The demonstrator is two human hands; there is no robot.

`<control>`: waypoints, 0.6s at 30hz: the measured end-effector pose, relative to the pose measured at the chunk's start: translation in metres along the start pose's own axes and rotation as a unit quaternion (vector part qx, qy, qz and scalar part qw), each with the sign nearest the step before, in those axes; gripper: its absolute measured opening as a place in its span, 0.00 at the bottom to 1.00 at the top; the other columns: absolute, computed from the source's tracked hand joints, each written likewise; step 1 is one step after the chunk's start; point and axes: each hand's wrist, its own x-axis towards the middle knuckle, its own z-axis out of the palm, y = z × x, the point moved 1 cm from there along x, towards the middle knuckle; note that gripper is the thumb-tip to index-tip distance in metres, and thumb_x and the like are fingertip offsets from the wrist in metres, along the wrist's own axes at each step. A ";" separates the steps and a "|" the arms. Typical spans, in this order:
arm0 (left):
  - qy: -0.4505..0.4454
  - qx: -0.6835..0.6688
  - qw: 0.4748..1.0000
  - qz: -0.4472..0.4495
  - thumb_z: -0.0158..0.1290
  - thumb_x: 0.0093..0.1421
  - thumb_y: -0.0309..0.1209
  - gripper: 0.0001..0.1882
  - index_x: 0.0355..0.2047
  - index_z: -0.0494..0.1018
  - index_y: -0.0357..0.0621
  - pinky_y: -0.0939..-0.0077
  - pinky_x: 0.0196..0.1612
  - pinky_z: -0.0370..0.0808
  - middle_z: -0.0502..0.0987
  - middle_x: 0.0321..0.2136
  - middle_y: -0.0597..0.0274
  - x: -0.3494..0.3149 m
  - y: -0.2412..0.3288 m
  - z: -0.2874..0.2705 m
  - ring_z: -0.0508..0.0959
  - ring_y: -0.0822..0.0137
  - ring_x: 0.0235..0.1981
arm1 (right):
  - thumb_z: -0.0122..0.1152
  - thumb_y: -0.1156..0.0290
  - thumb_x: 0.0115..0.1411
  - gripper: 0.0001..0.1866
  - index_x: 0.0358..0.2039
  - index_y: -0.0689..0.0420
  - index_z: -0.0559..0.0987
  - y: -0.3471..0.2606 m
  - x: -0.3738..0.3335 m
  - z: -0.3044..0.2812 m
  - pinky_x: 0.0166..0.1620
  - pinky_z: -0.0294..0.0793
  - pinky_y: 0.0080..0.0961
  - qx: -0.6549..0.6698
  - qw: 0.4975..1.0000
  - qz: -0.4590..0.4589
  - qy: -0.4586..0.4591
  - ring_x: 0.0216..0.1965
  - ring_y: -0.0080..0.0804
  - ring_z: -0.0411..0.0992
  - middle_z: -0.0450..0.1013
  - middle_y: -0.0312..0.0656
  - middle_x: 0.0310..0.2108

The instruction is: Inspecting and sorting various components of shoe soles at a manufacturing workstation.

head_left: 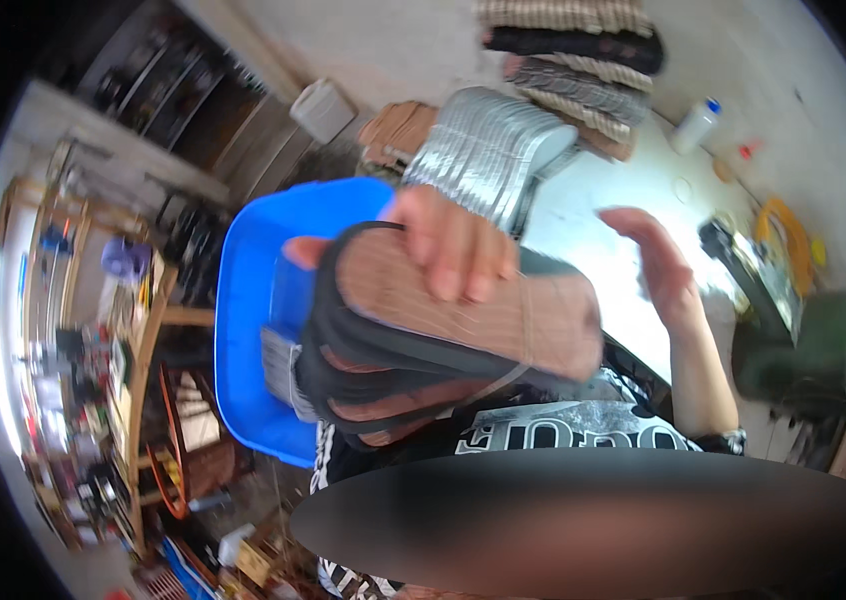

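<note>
One tied bundle of soles [443, 318] sitting in the left grip [451, 248], the right grip [658, 268] hanging wide

The left grip is closing over the top of the bundle, its fingers pressing on the brown upper sole; the bundle is lying nearly flat in the air in front of the person's printed shirt [583, 425], hiding part of a blue tub [231, 310]; brown and black layers are showing along its near side, and a thin band is running around its narrower right end. The right grip is holding nothing, its fingers standing apart from the bundle with the white surface [593, 225] behind them; a dark wristband [726, 441] is circling that wrist.

Inside the tub, a grey stack [285, 368] is resting near the bundle's left side; just beyond the left grip, a row of silvery, rounded pieces [478, 140] is standing packed together, with a brown pile [398, 130] sitting to its left; farther off, a tall mixed pile [578, 75] of striped, black and grey layers is rising at the surface's far end; a white bottle [697, 126] with a blue cap is standing to the right of that pile; a green machine [803, 345] is occupying the far right; wooden shelving [143, 370] is lining the left.
</note>
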 end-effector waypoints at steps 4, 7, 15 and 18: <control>-0.030 -0.245 0.965 -0.087 0.38 0.49 0.76 0.45 0.37 0.65 0.40 0.52 0.53 0.66 0.74 0.30 0.54 0.047 -0.162 -0.010 0.75 0.53 0.38 | 0.18 0.20 0.48 0.61 0.58 0.64 0.65 0.053 -0.031 -0.005 0.66 0.45 0.35 0.314 0.902 0.205 -0.215 0.63 0.35 0.55 0.60 0.47 0.61; 0.026 -0.327 0.928 -0.174 0.34 0.56 0.71 0.41 0.37 0.65 0.39 0.44 0.53 0.65 0.72 0.30 0.50 0.052 -0.221 -0.031 0.74 0.48 0.41 | 0.34 0.24 0.52 0.53 0.60 0.62 0.64 0.152 -0.105 -0.025 0.65 0.52 0.32 0.256 0.926 0.230 -0.155 0.62 0.33 0.58 0.61 0.45 0.61; 0.332 0.113 0.883 -0.313 0.34 0.69 0.45 0.23 0.48 0.69 0.40 0.65 0.53 0.70 0.74 0.43 0.54 0.002 -0.232 -0.058 0.73 0.61 0.46 | 0.49 0.33 0.55 0.46 0.61 0.59 0.63 0.091 -0.178 -0.022 0.62 0.60 0.32 0.508 0.776 0.350 0.130 0.60 0.33 0.61 0.62 0.43 0.61; 0.530 0.002 0.785 -0.321 0.28 0.67 0.56 0.36 0.62 0.57 0.40 0.62 0.62 0.61 0.64 0.59 0.53 -0.030 -0.221 -0.074 0.66 0.56 0.57 | 0.58 0.48 0.58 0.37 0.61 0.56 0.63 0.108 -0.191 -0.021 0.60 0.64 0.34 0.544 0.790 0.233 0.159 0.58 0.35 0.64 0.64 0.44 0.59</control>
